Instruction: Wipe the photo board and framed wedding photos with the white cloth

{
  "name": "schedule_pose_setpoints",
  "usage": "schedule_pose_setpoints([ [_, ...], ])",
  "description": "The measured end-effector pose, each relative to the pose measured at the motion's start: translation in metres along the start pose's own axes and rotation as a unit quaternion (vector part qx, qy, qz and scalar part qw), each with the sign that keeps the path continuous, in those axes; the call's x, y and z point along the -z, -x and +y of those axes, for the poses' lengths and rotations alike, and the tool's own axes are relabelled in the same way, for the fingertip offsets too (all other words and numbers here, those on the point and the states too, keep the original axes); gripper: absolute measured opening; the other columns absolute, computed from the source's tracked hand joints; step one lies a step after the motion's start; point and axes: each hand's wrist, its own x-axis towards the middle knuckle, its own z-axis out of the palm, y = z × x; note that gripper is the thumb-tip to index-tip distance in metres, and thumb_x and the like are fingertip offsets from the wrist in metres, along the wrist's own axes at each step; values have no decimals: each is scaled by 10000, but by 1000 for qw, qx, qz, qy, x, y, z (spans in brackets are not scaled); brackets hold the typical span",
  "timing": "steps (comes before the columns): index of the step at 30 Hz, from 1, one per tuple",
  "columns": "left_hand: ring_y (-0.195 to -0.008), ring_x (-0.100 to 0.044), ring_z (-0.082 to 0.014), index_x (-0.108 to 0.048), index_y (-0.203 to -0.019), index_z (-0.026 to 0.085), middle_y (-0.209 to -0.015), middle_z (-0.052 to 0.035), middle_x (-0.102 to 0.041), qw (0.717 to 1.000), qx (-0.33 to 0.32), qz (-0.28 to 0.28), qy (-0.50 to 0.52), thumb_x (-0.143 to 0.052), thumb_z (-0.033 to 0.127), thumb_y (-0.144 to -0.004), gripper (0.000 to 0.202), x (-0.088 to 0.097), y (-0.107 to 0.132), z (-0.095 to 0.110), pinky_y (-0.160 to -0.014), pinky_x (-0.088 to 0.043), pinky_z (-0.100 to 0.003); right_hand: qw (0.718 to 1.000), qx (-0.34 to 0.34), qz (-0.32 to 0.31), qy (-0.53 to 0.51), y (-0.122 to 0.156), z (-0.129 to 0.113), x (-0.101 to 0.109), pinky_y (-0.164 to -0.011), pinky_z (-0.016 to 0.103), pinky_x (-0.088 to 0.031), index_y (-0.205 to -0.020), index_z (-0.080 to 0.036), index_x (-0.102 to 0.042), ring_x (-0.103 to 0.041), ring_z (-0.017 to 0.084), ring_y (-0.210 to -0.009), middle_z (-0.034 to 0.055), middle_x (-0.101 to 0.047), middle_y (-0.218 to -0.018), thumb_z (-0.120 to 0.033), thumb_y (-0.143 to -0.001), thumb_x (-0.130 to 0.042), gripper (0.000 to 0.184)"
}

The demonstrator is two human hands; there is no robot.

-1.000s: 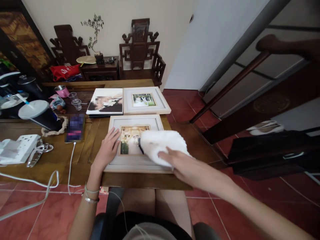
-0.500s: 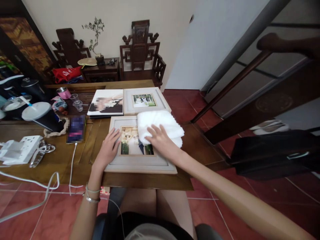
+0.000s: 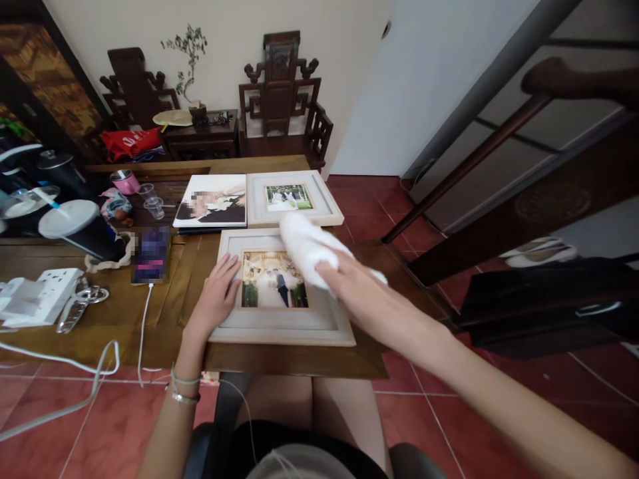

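Note:
A pale picture frame with a wedding photo lies flat at the table's front edge. My left hand rests on its left border with the fingers stretched out. Over the frame's right side, my right hand grips a white towel, thumb against the cloth. The towel is bunched and tilted, and it hides the frame's upper right corner. Whether it touches the glass I cannot tell. Behind lie a second pale picture frame and a white-edged photo album or panel.
On the wooden table to the left are a charging phone, a lidded black cup, a power strip and a clear hair claw. A white cable hangs off the front edge. Carved chairs stand by the wall.
My right hand has moved right and lifted the towel off the photo, bunching it in its grip. The photo's right part now shows. My left hand has stayed in place.

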Motion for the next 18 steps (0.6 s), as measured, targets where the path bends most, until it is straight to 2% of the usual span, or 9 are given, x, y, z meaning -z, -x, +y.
schedule_pose_setpoints([
  [2,-1455,-312,-258,-512,-1386,191,-1475,-119,-493,1000,-3,2,1,-411,309,-990,426,0,0,0,-1164,-304,-544,999,0,5,54,-25,8,-13,-1109,573,-369,-1222,-186,-589,-292,340,-1439,110,-351,-1563,150,-689,-366,668],
  [5,-1456,-309,-253,-515,-1383,180,-1475,-123,-492,1000,-6,1,0,-406,301,-989,426,1,0,0,-1169,-301,-531,993,16,-48,104,-48,14,-38,-1108,644,-318,-1152,-153,-641,-279,401,-1430,156,-403,-1524,176,-676,-388,631],
  [7,-1458,-306,-251,-515,-1382,165,-1474,-129,-492,1000,-7,-1,-4,-401,299,-991,429,2,-1,1,-1171,-300,-522,987,41,-79,131,-50,14,-54,-1082,662,-334,-1137,-145,-659,-325,421,-1403,173,-446,-1490,151,-715,-422,567],
  [10,-1458,-306,-250,-515,-1380,134,-1468,-143,-496,1000,-7,-3,-10,-400,303,-991,439,3,-1,3,-1176,-299,-508,982,75,-101,141,-35,6,-65,-1051,668,-356,-1131,-149,-677,-397,433,-1354,179,-495,-1448,84,-789,-450,471],
  [14,-1458,-306,-248,-491,-1399,130,-1489,-143,-470,1000,4,-2,-17,-375,309,-998,455,1,-1,2,-1179,-291,-517,979,92,-164,79,8,-17,-50,-1063,669,-333,-1082,-187,-707,-416,434,-1341,163,-529,-1418,5,-815,-504,386],
  [18,-1461,-299,-249,-454,-1427,133,-1534,-146,-403,1000,12,0,-24,-351,314,-1004,471,-2,-1,-1,-1180,-283,-523,966,121,-228,-24,49,-44,-17,-1089,647,-323,-1212,-203,-644,-328,409,-1406,148,-431,-1509,21,-716,-543,554],
])
